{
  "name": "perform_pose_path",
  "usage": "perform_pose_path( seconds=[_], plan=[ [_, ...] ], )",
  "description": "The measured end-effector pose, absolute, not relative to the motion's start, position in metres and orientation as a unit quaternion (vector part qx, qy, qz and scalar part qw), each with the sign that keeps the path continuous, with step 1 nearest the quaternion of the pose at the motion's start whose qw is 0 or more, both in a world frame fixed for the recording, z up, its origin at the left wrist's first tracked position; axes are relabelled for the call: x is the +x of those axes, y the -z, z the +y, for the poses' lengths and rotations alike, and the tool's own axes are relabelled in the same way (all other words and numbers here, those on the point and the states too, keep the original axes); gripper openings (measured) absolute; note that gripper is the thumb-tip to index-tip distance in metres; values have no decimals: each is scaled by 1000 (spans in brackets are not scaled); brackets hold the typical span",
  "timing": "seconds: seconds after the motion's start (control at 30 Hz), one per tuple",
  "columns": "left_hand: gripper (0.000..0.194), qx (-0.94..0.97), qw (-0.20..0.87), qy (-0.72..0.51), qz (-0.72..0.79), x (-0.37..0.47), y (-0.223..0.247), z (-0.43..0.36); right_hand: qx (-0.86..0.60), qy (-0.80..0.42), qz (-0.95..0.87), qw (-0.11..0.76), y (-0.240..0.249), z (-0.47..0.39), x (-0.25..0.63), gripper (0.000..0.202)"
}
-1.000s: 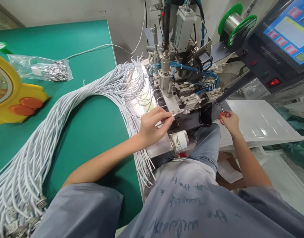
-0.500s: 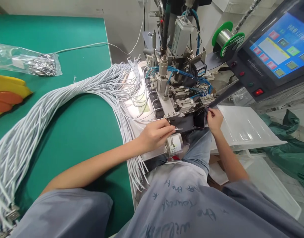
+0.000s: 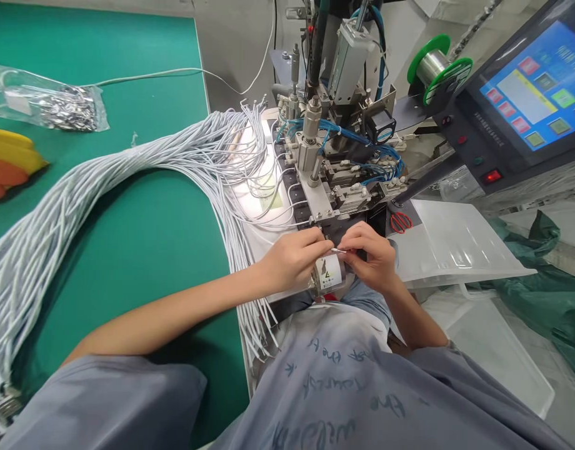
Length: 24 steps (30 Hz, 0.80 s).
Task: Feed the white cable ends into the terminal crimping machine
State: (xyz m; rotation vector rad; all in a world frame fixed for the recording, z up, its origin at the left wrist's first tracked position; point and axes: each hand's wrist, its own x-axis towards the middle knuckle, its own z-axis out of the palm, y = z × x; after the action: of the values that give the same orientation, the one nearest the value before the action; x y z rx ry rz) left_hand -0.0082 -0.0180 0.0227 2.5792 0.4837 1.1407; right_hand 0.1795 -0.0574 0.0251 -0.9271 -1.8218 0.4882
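Note:
My left hand [image 3: 292,257] pinches a thin white cable, whose end [image 3: 337,250] pokes out past the fingertips. Facing it, my right hand [image 3: 370,255] has thumb and fingers closed at the tip of that cable end. Just below the fingertips is a clear round container with a white label [image 3: 329,272]. Both hands are at the front edge of a machine [image 3: 315,194] with metal cylinders and blue tubes. A large bundle of white cables [image 3: 142,156] curves from the left to the machine's left side.
On the green table [image 3: 165,237] lie a clear bag of metal parts [image 3: 67,109] and a yellow and orange object [image 3: 10,162]. Red-handled scissors [image 3: 400,222] are right of the machine, beside a white plastic sheet [image 3: 456,244]. A wire spool [image 3: 432,67] and a lit screen [image 3: 535,87] stand upper right.
My right hand has moved left from the machine's right corner to the cable end. The red scissors there are now uncovered. My left hand keeps its pinch.

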Motion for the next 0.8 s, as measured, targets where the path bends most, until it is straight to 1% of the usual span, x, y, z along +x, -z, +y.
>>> perform_pose_path(
  seconds=[0.13, 0.23, 0.43, 0.57, 0.7, 0.8],
  plan=[
    [21, 898, 150, -381, 161, -7, -22, -18, -389, -216, -751, 489, -28, -57, 177, 3],
    [21, 898, 163, -378, 157, -7, -22, -19, -408, -230, -736, 489, -28, -57, 174, 6],
    [15, 874, 179, -420, 166, -6, -24, -18, -448, -262, -642, 564, -23, -64, 160, 8],
    [14, 858, 191, -446, 168, -6, -25, -18, -482, -302, -575, 588, -21, -68, 149, 14],
    [12, 843, 204, -467, 172, -6, -25, -17, -509, -291, -538, 606, -17, -73, 139, 15],
    [9, 838, 204, -476, 170, -6, -25, -16, -522, -255, -529, 619, -17, -77, 132, 10]
  ],
)
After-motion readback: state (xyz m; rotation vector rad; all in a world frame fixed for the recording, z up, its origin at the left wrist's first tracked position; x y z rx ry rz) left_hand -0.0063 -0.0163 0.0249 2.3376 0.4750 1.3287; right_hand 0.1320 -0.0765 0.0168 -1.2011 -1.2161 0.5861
